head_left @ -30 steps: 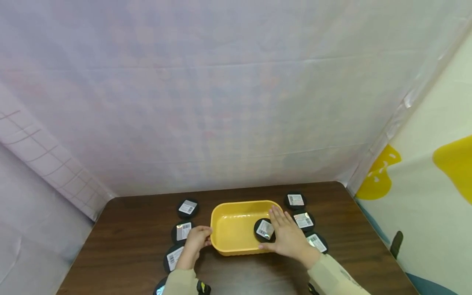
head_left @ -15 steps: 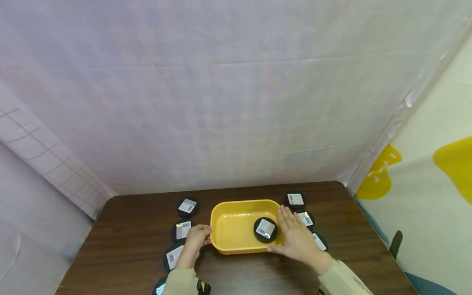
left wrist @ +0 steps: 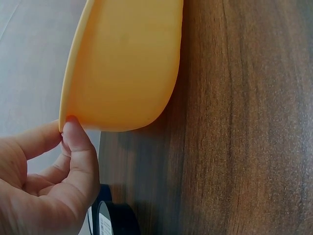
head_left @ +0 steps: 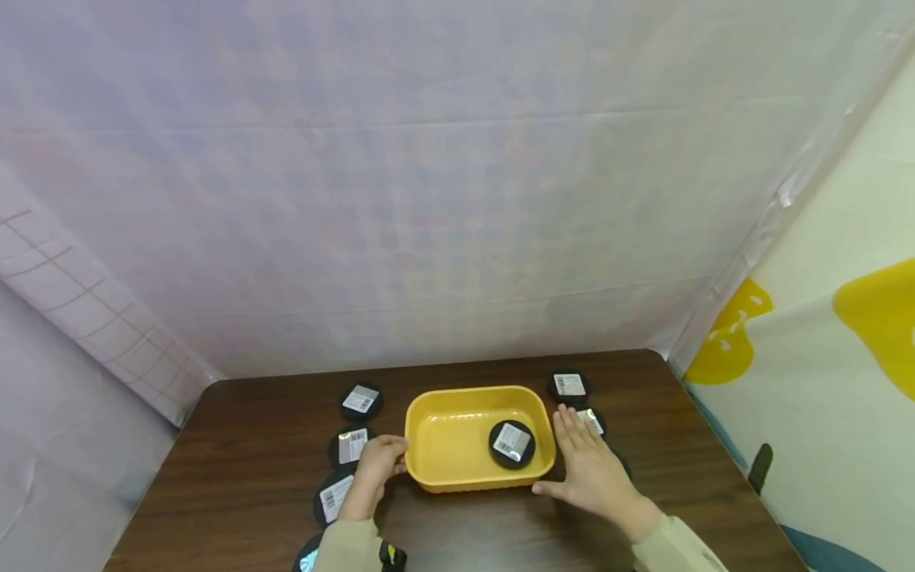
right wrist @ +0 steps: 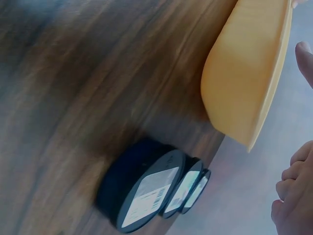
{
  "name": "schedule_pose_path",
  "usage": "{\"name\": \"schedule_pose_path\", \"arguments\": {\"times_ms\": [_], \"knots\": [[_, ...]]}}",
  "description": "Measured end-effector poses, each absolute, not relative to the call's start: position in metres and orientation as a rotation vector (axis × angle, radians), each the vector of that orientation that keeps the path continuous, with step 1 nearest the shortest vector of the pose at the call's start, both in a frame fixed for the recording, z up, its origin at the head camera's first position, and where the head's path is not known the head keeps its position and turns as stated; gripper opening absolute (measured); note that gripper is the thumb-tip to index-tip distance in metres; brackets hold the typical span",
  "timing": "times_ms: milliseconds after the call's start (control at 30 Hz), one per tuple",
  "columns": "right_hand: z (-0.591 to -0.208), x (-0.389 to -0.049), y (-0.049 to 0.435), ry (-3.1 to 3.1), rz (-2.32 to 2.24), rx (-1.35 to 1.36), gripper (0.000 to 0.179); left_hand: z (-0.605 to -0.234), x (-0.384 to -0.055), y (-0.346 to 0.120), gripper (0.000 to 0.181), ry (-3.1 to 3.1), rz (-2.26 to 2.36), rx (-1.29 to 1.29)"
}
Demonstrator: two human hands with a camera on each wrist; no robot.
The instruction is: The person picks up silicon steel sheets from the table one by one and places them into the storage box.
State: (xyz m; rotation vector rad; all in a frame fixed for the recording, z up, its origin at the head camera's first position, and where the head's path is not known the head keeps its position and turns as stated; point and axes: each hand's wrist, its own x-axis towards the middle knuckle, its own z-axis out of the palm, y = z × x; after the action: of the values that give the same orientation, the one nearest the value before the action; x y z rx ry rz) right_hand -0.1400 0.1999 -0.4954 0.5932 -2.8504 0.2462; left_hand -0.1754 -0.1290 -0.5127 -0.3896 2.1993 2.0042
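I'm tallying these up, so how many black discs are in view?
8: one disc inside the yellow tray, four discs in a row to its left, three discs to its right, the nearer two partly behind the right hand. More may be hidden.

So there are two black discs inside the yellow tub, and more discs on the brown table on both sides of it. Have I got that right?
Not quite: only one black disc lies inside the yellow tub, as the head view shows. More discs do lie on the brown table on both sides of it.
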Motion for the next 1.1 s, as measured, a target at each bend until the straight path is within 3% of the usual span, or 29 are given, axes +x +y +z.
{"name": "schedule_pose_path", "arguments": {"times_ms": [1100], "knots": [[-0.537, -0.126, 0.272, -2.910, 0.294, 0.318, 0.108, -0.513, -0.177, -0.129, 0.027, 2.171, 2.045, -0.382]]}}
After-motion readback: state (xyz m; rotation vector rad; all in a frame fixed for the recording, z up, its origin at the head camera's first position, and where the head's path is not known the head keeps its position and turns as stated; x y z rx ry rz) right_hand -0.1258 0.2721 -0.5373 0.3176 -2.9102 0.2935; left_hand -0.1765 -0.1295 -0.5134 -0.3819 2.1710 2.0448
